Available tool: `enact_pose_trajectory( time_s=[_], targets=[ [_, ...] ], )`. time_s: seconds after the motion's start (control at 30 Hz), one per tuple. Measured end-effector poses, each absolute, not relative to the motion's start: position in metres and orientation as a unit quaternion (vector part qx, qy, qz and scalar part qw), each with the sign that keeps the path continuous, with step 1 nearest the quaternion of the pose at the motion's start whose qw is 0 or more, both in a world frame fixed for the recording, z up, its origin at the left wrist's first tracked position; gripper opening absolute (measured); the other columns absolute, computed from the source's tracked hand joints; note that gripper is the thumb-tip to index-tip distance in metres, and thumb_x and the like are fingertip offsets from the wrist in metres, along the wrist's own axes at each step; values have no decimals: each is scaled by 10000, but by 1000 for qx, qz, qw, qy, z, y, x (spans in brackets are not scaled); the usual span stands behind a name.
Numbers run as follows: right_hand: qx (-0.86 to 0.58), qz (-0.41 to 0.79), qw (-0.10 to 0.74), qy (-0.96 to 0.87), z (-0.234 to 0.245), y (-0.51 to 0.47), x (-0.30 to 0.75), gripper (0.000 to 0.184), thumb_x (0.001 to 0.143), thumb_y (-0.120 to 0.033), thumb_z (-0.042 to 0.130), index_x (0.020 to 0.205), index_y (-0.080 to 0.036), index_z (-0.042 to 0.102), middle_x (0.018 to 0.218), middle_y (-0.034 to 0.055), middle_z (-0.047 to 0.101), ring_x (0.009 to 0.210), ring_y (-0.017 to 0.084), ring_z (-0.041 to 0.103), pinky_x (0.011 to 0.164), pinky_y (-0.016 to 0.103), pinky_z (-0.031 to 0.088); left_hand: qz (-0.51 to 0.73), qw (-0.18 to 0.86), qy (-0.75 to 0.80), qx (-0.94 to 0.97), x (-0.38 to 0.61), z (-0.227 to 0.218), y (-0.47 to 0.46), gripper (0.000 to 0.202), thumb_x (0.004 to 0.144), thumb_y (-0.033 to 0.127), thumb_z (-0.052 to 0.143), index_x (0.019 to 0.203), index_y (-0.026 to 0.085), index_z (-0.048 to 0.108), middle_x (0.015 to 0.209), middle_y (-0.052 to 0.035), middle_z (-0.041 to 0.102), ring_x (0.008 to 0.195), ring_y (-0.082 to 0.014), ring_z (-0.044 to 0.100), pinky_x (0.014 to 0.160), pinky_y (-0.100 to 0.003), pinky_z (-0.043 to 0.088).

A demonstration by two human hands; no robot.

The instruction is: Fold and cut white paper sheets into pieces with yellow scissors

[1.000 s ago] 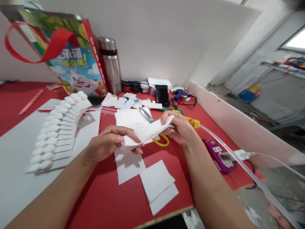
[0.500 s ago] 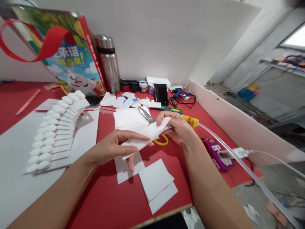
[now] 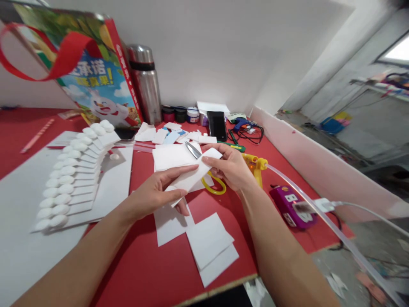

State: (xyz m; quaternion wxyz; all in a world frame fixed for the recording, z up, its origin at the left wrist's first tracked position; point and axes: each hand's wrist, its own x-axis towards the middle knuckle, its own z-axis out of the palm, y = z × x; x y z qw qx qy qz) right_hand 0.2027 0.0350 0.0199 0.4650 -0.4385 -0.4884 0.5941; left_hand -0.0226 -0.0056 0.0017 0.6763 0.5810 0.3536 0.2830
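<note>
Both my hands hold one folded piece of white paper (image 3: pixel 194 175) above the red table (image 3: pixel 140 264). My left hand (image 3: pixel 156 192) grips its near end, fingers along the top and thumb beneath. My right hand (image 3: pixel 228 166) pinches its far end. Scissors with yellow handles (image 3: pixel 214 183) lie on the table right under the paper, their blades (image 3: pixel 193 150) pointing away. Several white paper squares (image 3: pixel 209 238) lie just in front of my hands.
A white board with rows of white spoon-like pieces (image 3: pixel 72 170) lies at the left. A colourful gift box (image 3: pixel 86 72), a steel flask (image 3: pixel 145 83), small jars (image 3: pixel 180 114), a phone (image 3: pixel 217 125), a yellow glue gun (image 3: pixel 255 166) and a purple power strip (image 3: pixel 292 207) ring the work area.
The paper has been folded narrower and raised a little. My left hand's fingers shifted on top of it; my right hand moved up and left, uncovering the yellow glue gun.
</note>
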Motion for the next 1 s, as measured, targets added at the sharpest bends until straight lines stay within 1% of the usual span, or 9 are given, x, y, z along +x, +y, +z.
enact_pose_trajectory(
  time_s=[0.17, 0.3, 0.4, 0.47, 0.67, 0.73, 0.83, 0.93, 1.0],
  targets=[
    [-451, 518, 504, -523, 18, 38, 205, 332, 743, -353, 833, 969, -172, 671, 595, -51, 592, 424, 60, 446, 396, 194, 325, 294, 713, 338, 540, -22, -1, -4, 852, 924, 293, 703, 1618, 261, 210, 829, -58, 789, 768, -236, 775, 684, -299, 573],
    [-457, 473, 515, -549, 20, 35, 202, 294, 813, -345, 771, 1026, -163, 684, 542, -66, 564, 398, 72, 458, 379, 203, 355, 286, 735, 340, 512, -22, -7, -3, 589, 896, 317, 733, 1409, 171, 484, 962, -109, 765, 707, -215, 758, 678, -314, 594],
    [-453, 460, 514, -565, 21, 33, 200, 306, 826, -335, 759, 1069, -162, 690, 570, -71, 565, 399, 57, 442, 379, 195, 341, 289, 749, 334, 494, -19, -9, -4, 248, 898, 275, 709, 1097, 151, 628, 851, -54, 701, 734, -184, 727, 703, -297, 597],
    [-451, 454, 516, -569, 21, 33, 199, 308, 829, -335, 755, 1077, -165, 689, 583, -71, 563, 405, 57, 444, 383, 197, 340, 292, 758, 336, 477, -17, -9, -5, 137, 906, 265, 684, 980, 160, 635, 789, -17, 638, 647, -127, 651, 616, -248, 565],
    [-484, 432, 481, -590, 22, 34, 206, 372, 866, -434, 698, 1149, -206, 615, 675, -41, 629, 454, 105, 520, 456, 250, 410, 327, 709, 395, 483, -13, -5, -6, 293, 917, 429, 677, 821, 164, 597, 671, 20, 542, 496, -69, 437, 414, -176, 420],
    [-543, 348, 426, -635, 24, 34, 212, 304, 887, -464, 656, 1054, -213, 619, 712, -11, 652, 539, 141, 579, 544, 284, 449, 363, 686, 422, 468, -14, -4, -4, 311, 902, 443, 690, 810, 164, 589, 655, 18, 557, 467, -69, 420, 384, -178, 401],
    [-628, 201, 234, -714, 27, 29, 215, 221, 863, -408, 656, 919, -199, 609, 841, 64, 696, 758, 222, 652, 695, 337, 466, 422, 667, 442, 427, -16, -4, -1, 299, 871, 426, 728, 836, 165, 586, 667, 13, 599, 454, -74, 447, 380, -185, 408],
    [-653, 94, 52, -750, 28, 22, 206, 254, 813, -259, 636, 1039, -154, 591, 1059, 165, 685, 948, 323, 662, 754, 376, 458, 454, 656, 442, 410, -18, -4, 1, 279, 852, 395, 754, 860, 162, 598, 664, 18, 617, 449, -74, 470, 394, -187, 417],
    [-666, 46, -2, -745, 26, 19, 197, 334, 786, -163, 601, 1115, -112, 568, 1142, 218, 652, 1026, 364, 655, 781, 384, 457, 463, 652, 443, 405, -18, -3, 1, 269, 853, 384, 755, 879, 160, 609, 666, 17, 629, 450, -75, 486, 404, -188, 421]
  ],
)
